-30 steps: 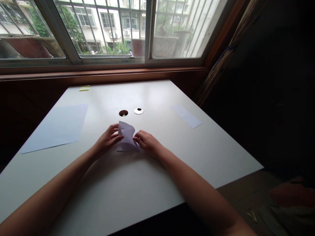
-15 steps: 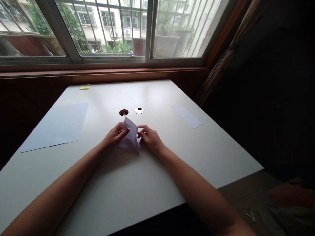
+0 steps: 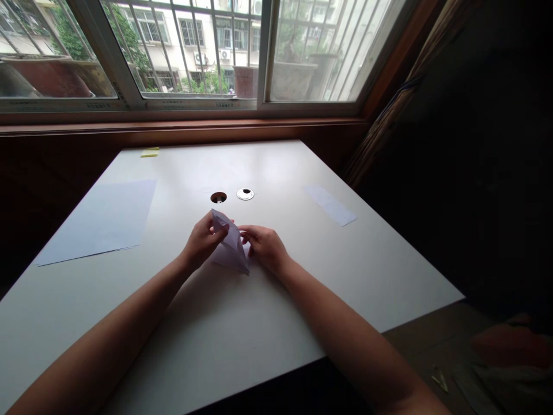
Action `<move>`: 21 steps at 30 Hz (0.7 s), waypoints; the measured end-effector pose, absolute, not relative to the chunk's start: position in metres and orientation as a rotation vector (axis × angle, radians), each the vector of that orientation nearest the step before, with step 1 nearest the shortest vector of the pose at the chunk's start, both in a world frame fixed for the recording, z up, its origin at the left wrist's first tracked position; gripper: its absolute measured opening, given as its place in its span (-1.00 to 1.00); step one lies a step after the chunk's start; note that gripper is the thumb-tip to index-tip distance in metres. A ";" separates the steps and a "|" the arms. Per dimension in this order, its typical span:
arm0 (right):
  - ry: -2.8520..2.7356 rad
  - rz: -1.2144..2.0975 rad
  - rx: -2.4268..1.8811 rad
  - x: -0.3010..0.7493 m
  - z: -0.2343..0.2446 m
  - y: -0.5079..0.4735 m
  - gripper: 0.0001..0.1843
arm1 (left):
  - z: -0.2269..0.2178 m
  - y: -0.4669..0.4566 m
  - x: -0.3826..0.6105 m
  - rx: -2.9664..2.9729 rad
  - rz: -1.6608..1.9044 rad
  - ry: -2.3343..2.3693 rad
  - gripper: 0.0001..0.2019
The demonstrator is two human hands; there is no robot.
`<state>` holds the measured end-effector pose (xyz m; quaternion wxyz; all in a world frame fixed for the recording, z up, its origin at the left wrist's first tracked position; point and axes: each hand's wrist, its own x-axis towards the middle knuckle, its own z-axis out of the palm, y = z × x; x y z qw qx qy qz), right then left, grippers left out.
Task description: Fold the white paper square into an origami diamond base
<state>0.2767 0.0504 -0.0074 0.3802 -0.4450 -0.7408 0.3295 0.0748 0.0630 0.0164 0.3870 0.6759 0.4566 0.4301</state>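
Note:
A folded piece of white paper [image 3: 233,249] is held up over the middle of the table, its layers partly spread and its lower corner pointing toward me. My left hand [image 3: 204,237] grips its upper left part, thumb on the near face and fingers behind. At the paper's right edge, my right hand [image 3: 264,245] pinches with bent fingers. Some of the right fingertips are hidden behind the paper.
Large white sheets [image 3: 101,219] lie on the left of the white table [image 3: 259,334]. A paper strip [image 3: 332,205] lies at the right. Beyond my hands are a round hole [image 3: 218,197] and its cover [image 3: 245,194]. Yellow sticky notes [image 3: 150,152] lie near the far edge.
The top of the folded paper has tipped to the left and its upper layers sit closer together. My left hand has turned slightly with it; the right hand stays at its right edge.

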 end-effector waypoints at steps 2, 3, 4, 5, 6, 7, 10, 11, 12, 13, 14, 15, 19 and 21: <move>-1.918 0.797 -1.143 0.277 -0.006 0.050 -0.72 | 0.018 0.063 0.077 1.699 1.109 1.200 -0.71; -1.926 0.775 -1.147 0.276 -0.005 0.049 -0.71 | 0.018 0.063 0.077 1.694 1.116 1.206 -0.70; -1.928 0.751 -1.152 0.276 -0.004 0.049 -0.69 | 0.018 0.063 0.078 1.694 1.123 1.206 -0.69; -1.927 0.724 -1.157 0.276 -0.003 0.048 -0.66 | 0.018 0.063 0.078 1.698 1.131 1.203 -0.68; -1.928 0.699 -1.160 0.276 -0.001 0.047 -0.63 | 0.019 0.064 0.078 1.707 1.134 1.200 -0.67; -1.935 0.681 -1.162 0.275 0.000 0.047 -0.60 | 0.019 0.064 0.079 1.720 1.131 1.195 -0.67; -1.983 0.663 -1.172 0.273 0.004 0.044 -0.54 | 0.020 0.064 0.079 1.764 1.091 1.185 -0.66; -1.996 0.658 -1.181 0.273 0.004 0.044 -0.54 | 0.020 0.064 0.079 1.779 1.073 1.180 -0.66; -2.000 0.649 -1.195 0.273 0.005 0.043 -0.56 | 0.020 0.064 0.078 1.790 1.059 1.179 -0.65; -1.993 0.633 -1.213 0.272 0.004 0.044 -0.61 | 0.019 0.065 0.078 1.800 1.050 1.181 -0.65; -1.980 0.610 -1.232 0.272 0.003 0.044 -0.66 | 0.018 0.065 0.077 1.808 1.041 1.183 -0.65; -1.966 0.587 -1.250 0.273 0.003 0.045 -0.70 | 0.017 0.066 0.076 1.814 1.032 1.180 -0.65; -1.922 0.555 -1.284 0.275 -0.001 0.049 -0.73 | 0.012 0.066 0.074 1.806 1.034 1.096 -0.65; -1.908 0.555 -1.273 0.275 -0.003 0.050 -0.72 | 0.011 0.065 0.074 1.809 1.045 1.069 -0.69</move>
